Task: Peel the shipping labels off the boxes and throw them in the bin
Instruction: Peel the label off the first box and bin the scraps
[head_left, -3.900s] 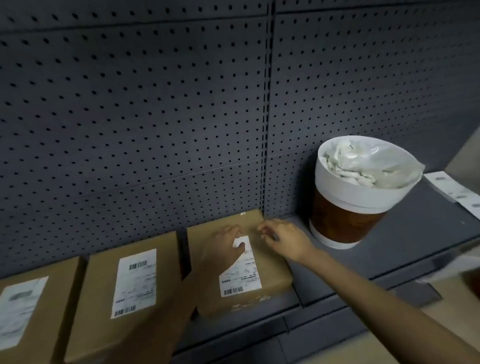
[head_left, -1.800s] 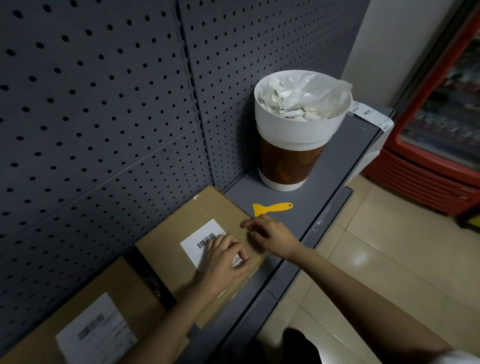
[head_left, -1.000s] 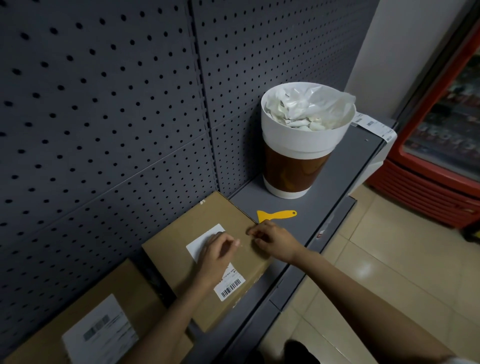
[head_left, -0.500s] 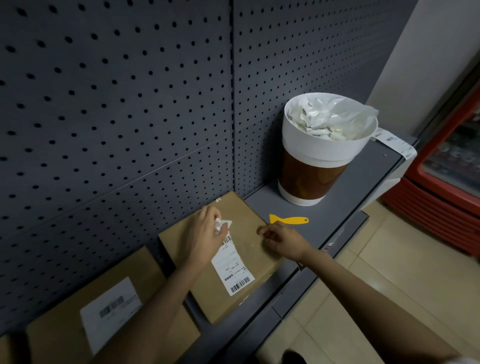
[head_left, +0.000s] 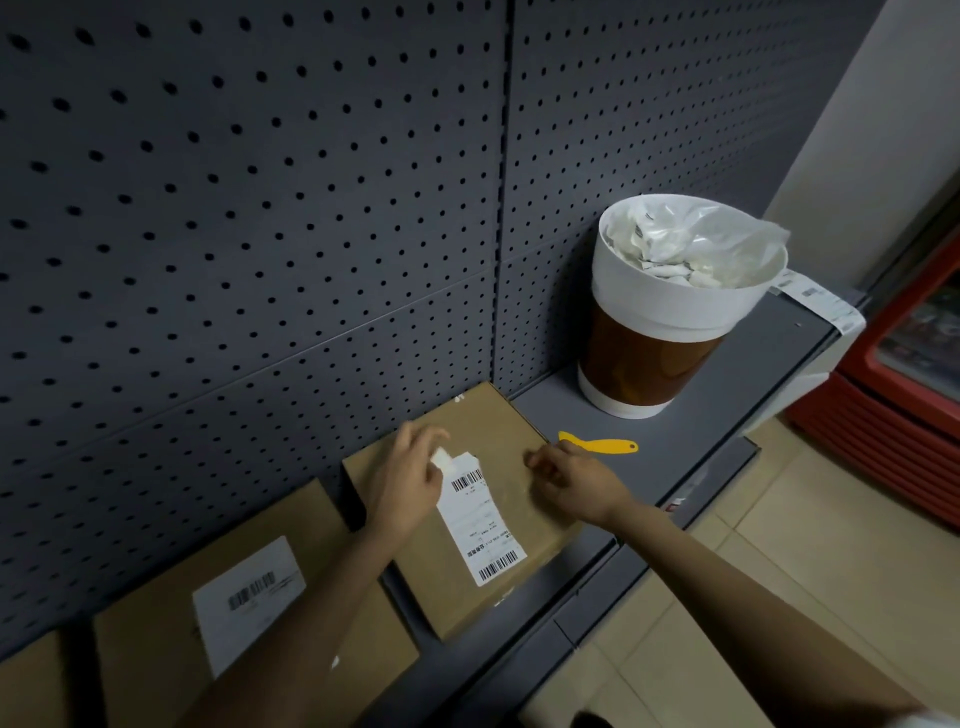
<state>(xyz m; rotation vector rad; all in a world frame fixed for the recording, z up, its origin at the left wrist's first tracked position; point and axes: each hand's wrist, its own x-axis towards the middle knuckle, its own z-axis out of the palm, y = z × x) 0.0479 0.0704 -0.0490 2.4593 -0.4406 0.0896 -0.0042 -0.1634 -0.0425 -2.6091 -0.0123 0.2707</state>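
A brown cardboard box (head_left: 498, 431) lies on the grey shelf, bearing a white shipping label (head_left: 480, 525) with barcodes. My left hand (head_left: 408, 478) pinches the label's upper left corner, which is lifted and curled off the cardboard. My right hand (head_left: 571, 480) rests on the box's right edge with its fingers bent, holding it down. A brown bin (head_left: 649, 358) with a white liner stands to the right, filled with crumpled white labels. A second box (head_left: 156, 649) with a full label (head_left: 247, 597) lies to the left.
A yellow plastic scraper (head_left: 597, 445) lies on the shelf (head_left: 727, 405) between the box and the bin. A dark pegboard wall (head_left: 260, 208) rises behind. A strip of labels (head_left: 815, 301) hangs off the shelf's right end, by a red cooler (head_left: 893, 395).
My left hand has moved from pressing the label's middle to its upper corner and lifted that corner. The right hand has stayed at the box's edge. The camera view shifted.
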